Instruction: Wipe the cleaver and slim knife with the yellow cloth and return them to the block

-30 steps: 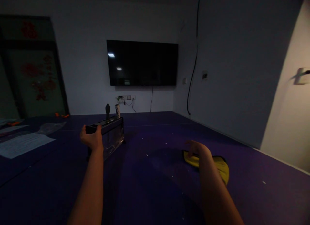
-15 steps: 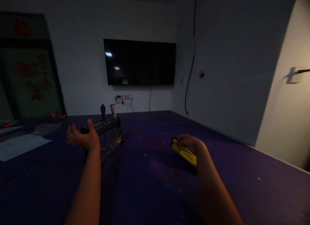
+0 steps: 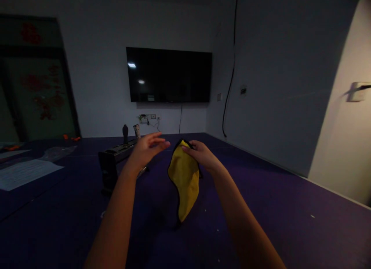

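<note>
A yellow cloth with a dark border hangs from my right hand, pinched near its top edge between thumb and fingers. Its lower tip hangs down over the purple surface. Just left of the cloth is my left hand, fingers and thumb apart with nothing between them; it does not touch the cloth. Behind my left wrist stands a dark, box-shaped item with a shiny top, partly hidden by my arm. On it are a dark upright knob and a pale patterned upright piece.
Papers and a clear plastic sheet lie at the left, with small orange items beyond. White specks dot the surface. A wall-mounted television and a hanging black cable are at the back.
My right hand has moved left and raised the yellow cloth, which now hangs in the middle. My left hand has come right, from beside the dark box-shaped item towards the cloth.
</note>
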`<state>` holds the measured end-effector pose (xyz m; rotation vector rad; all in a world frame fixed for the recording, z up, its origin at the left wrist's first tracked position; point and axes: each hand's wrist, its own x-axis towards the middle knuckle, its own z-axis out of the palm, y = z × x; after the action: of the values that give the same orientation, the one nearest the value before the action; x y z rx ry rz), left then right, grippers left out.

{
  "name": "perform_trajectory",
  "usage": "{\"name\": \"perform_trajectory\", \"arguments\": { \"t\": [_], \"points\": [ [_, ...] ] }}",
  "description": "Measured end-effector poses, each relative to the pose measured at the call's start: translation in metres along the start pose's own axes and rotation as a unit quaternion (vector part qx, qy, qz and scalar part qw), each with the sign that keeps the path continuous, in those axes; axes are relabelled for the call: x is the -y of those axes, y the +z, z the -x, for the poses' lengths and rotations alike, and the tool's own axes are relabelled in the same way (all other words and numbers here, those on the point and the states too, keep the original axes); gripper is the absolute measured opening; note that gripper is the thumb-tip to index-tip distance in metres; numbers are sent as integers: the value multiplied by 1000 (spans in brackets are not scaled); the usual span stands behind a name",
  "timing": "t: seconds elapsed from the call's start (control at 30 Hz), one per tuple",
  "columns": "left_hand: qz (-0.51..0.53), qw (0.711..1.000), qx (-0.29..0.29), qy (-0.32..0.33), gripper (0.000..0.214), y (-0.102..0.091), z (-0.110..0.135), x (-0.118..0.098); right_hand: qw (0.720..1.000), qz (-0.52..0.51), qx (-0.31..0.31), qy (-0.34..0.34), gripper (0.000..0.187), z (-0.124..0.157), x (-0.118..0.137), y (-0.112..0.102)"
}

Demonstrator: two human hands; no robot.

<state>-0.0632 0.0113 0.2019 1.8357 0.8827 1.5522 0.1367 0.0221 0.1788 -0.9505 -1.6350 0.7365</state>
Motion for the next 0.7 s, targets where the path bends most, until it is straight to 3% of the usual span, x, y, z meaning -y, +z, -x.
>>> {"name": "perform_trajectory", "arguments": {
  "t": [0.07, 0.13, 0.27, 0.4, 0.53, 0.7],
  "points": [
    [2, 991, 100, -89, 67, 10, 4, 3, 1000, -2, -1, 16, 26, 0, 0, 7],
    [-19, 980, 139, -142, 70, 16, 5, 10, 999, -18, 14, 47, 26, 1, -2, 10],
    [-38, 981, 131, -136, 51, 23, -1, 27, 984, -110, 101, 93, 27, 2, -7, 12],
    [-10, 966, 213, -144, 27, 26, -4, 35, 976, -149, 128, 94, 29, 1, -11, 8],
    [56, 951, 226, -202, 26, 19, 0, 28, 973, -142, 156, 96, 24, 3, -9, -3],
    [94, 939, 224, -242, 28, 9, 3, 18, 961, -117, 189, 162, 30, 10, -4, -21]
  ]
}}
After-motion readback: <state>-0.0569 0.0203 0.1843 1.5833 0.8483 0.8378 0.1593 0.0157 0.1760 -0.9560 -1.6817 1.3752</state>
